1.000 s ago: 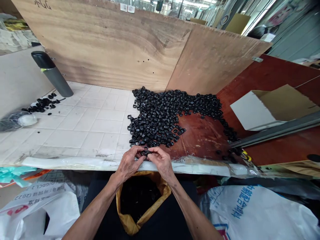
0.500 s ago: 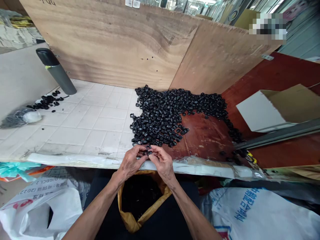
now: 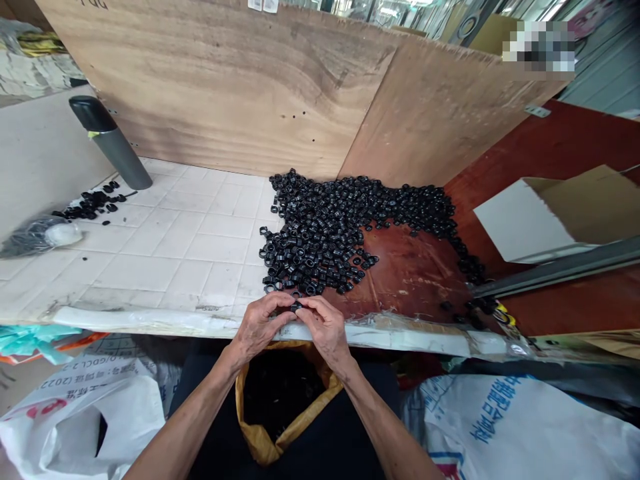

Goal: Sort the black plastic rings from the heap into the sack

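At the far left, a clear plastic bag with dark contents (image 3: 35, 237) lies on the pale, tile-patterned table (image 3: 145, 263), near a scatter of small black pieces (image 3: 95, 204). Just beside them is a grey cylindrical bottle with a black cap (image 3: 120, 152). Below the table's front edge sits a crumpled white printed sack (image 3: 75, 413). The left hand (image 3: 261, 323) pinches a small black ring-like part (image 3: 296, 306) between thumb and fingers at the table's front edge; the right hand (image 3: 325, 327) grips the same part from the other side. Beneath the hands hangs an open yellow fabric bag (image 3: 260, 450) with dark contents. A heap of small black rings (image 3: 320, 230) spreads behind the hands and rightward around a bare dark-red surface (image 3: 410, 267). Farther right are a white printed sack with blue lettering (image 3: 530, 427), low down, and an open white cardboard box (image 3: 525, 223), higher up.
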{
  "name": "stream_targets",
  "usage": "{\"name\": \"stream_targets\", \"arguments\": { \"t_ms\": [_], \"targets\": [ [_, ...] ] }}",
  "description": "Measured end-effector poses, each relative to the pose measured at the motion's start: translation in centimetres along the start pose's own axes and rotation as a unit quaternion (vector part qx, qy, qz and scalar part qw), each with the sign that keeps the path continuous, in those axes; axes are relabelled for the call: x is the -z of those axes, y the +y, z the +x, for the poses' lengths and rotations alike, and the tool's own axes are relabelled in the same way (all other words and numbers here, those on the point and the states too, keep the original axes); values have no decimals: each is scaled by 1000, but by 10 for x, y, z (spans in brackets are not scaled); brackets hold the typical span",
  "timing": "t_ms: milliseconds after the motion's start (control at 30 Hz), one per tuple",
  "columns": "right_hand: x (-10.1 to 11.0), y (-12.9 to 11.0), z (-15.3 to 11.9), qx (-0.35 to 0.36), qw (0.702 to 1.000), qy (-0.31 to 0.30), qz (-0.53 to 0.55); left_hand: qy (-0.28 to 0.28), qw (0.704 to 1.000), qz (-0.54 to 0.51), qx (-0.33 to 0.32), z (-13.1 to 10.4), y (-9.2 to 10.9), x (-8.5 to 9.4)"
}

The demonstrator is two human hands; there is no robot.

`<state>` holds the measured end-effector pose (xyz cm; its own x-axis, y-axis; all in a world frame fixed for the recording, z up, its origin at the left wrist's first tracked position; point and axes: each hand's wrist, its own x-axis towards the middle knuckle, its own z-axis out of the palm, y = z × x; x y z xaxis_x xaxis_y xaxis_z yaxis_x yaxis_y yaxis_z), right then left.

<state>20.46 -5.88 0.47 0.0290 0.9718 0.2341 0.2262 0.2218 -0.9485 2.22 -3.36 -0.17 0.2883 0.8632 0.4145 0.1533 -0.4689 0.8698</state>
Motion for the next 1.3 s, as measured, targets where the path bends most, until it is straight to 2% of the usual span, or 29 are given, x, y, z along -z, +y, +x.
{"name": "stream_targets", "arguments": {
  "t_ms": [133,300,367,467,600,667,767,967,1100,1233,1300],
  "targets": [
    [-2,0,0,1,998,-7,-56,-3,1000,-9,-9,-2,-2,0],
    [-8,-3,8,82,975,1,-204,3,1000,-3,-6,-1,0,2],
    [-11,-4,11,82,971,20,-224,4,1000,0,11,0,1,2],
    [-15,-5,11,48,982,68,-169,15,999,-20,35,-1,-1,1],
    [-12,-6,8,57,994,4,-91,43,995,-70,57,-2,-6,-1],
    [-8,-7,9,61,992,-6,-111,39,996,-66,55,-3,-7,-1],
    [-3,-9,10,61,986,16,-156,33,997,-53,51,-3,-6,-1],
    [-1,-15,5,40,989,-24,-139,40,995,-69,61,-4,-7,-2],
    [-2,-14,3,40,994,-18,-98,28,996,-67,55,-3,-6,0],
    [0,-18,1,1,996,-2,-92,9,997,-61,35,-2,1,3],
    [2,-23,-5,3,996,-11,-86,-3,997,-65,50,-7,7,3]
  ]
}}
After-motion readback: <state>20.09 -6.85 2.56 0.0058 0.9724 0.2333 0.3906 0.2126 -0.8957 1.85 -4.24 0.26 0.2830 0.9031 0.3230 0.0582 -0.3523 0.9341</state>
